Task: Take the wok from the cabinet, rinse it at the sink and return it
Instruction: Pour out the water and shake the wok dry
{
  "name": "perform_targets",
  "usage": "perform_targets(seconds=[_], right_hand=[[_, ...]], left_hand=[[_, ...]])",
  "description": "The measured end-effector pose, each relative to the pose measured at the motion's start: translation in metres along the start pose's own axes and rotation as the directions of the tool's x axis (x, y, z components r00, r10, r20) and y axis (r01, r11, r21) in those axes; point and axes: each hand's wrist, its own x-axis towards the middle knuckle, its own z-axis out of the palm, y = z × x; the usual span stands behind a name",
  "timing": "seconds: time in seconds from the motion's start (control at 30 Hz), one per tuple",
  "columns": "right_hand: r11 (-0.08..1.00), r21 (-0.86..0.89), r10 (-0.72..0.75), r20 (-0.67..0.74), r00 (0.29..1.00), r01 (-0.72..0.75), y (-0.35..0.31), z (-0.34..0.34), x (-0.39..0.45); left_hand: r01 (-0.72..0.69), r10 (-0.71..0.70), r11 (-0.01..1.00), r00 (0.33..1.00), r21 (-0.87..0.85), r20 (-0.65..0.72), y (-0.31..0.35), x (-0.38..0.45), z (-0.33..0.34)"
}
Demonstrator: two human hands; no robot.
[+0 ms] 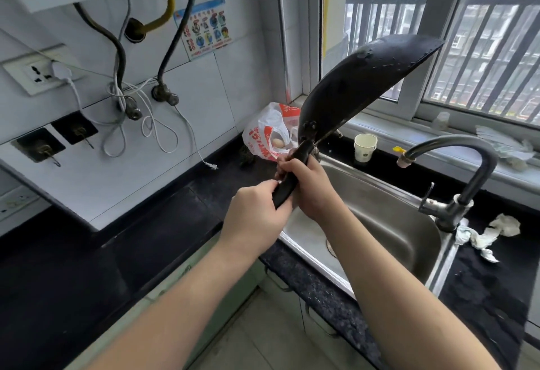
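Observation:
The black wok (362, 86) is lifted above the steel sink (388, 217), tipped up on edge with its wet, dripping underside toward me and its bowl facing the window. Both hands grip its long black handle. My left hand (257, 217) holds the lower end of the handle. Just above it, my right hand (309, 185) is closed around the handle nearer the bowl. The dark curved faucet (455, 165) stands at the sink's right; I see no water running from it.
A red-and-white plastic bag (271, 133) with eggs lies on the black counter (146, 241) behind the handle. A paper cup (364, 147) stands behind the sink. Crumpled cloths (491, 232) lie beside the faucet base. Hoses, cables and sockets hang on the tiled wall at left.

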Motion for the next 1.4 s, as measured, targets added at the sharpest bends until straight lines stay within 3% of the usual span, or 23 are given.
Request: perform_targets(seconds=[0.13, 0.33, 0.5, 0.63, 0.73, 0.87, 1.17, 1.4], right_hand=[[0.993, -0.113, 0.025, -0.025, 0.999, -0.028, 0.013, 0.008, -0.008], [0.999, 0.001, 0.047, -0.003, 0.999, -0.047, 0.024, 0.034, -0.028], [0.988, 0.122, 0.092, 0.049, 0.995, -0.098, 0.028, 0.056, -0.051], [0.994, 0.024, 0.107, 0.013, 0.994, -0.107, 0.03, 0.074, -0.07], [0.97, -0.224, 0.092, -0.012, 0.996, -0.093, 0.031, 0.084, -0.087], [0.853, -0.515, 0.072, -0.039, 0.997, -0.081, 0.035, 0.1, -0.125], [0.773, -0.612, 0.237, 0.033, 0.971, -0.168, 0.056, 0.139, -0.197], [0.744, -0.609, 0.437, 0.133, 0.889, -0.275, 0.096, 0.162, -0.227]], left_hand=[[0.037, -0.037, 0.997, 0.999, -0.067, -0.001, -0.014, -0.012, -0.009], [0.09, -0.084, 0.967, 0.996, -0.237, 0.035, -0.025, -0.038, -0.026], [0.209, -0.17, 0.87, 0.977, -0.447, 0.126, -0.028, -0.065, -0.037], [0.289, -0.204, 0.772, 0.956, -0.566, 0.21, -0.03, -0.083, -0.05], [0.335, -0.203, 0.735, 0.938, -0.589, 0.28, -0.037, -0.102, -0.057], [0.422, -0.2, 0.681, 0.893, -0.599, 0.402, -0.042, -0.142, -0.063], [0.527, -0.206, 0.314, 0.85, -0.79, 0.485, -0.05, -0.226, -0.071], [0.546, -0.334, 0.306, 0.829, -0.78, 0.449, -0.069, -0.278, -0.078]])
